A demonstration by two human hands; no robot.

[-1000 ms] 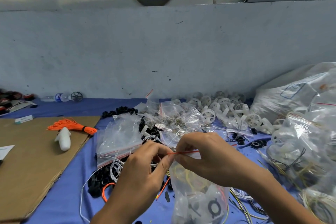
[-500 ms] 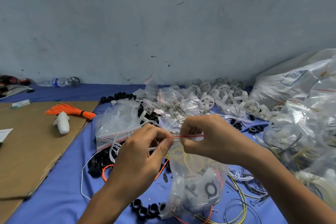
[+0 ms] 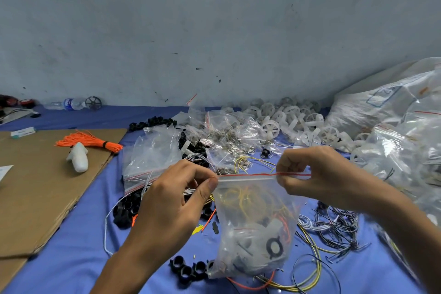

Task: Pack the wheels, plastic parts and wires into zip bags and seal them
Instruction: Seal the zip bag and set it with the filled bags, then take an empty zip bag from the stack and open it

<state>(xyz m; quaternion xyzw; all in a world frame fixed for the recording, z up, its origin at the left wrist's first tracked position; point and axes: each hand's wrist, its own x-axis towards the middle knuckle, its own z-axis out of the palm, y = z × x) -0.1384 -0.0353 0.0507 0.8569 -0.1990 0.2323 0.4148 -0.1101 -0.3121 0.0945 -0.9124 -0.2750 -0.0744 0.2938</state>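
A zip bag [image 3: 253, 222] is held up at the centre, just above the blue-covered tabletop [image 3: 71, 258], and is pinched at its top edge by both hands. Yellow and orange wires, white plastic parts and a black ring are seen through its clear wall.

At far left, a sheet of brown cardboard [image 3: 35, 193] is laid on the tabletop. On it, a bundle of orange ties [image 3: 88, 142] and a white plastic piece [image 3: 77, 157] are set close together. Behind them, against the wall, a water bottle [image 3: 69, 104] is laid beside a dark wheel [image 3: 93, 102].

Further right, empty zip bags [image 3: 152, 150] are piled, with black rings [image 3: 126, 207] scattered in front.

The left hand [image 3: 171, 200] is raised before that pile. Its fingers [image 3: 205, 191] are curled, and the left end of the bag's red zip strip [image 3: 248, 175] is pinched between thumb and forefinger. The strip is stretched level between the hands.

The right hand [image 3: 317, 174] is closed on the strip's other end, its fingers [image 3: 288, 164] curled tight around it. A short length of strip is left showing past the hand. Whether the strip is pressed shut along its length cannot be told.

Behind the right hand, white wheels [image 3: 298, 122] are heaped against the wall. Below it, loose wires [image 3: 334, 224] are tangled on the tabletop. At far right, large clear sacks [image 3: 393, 126] are stacked.
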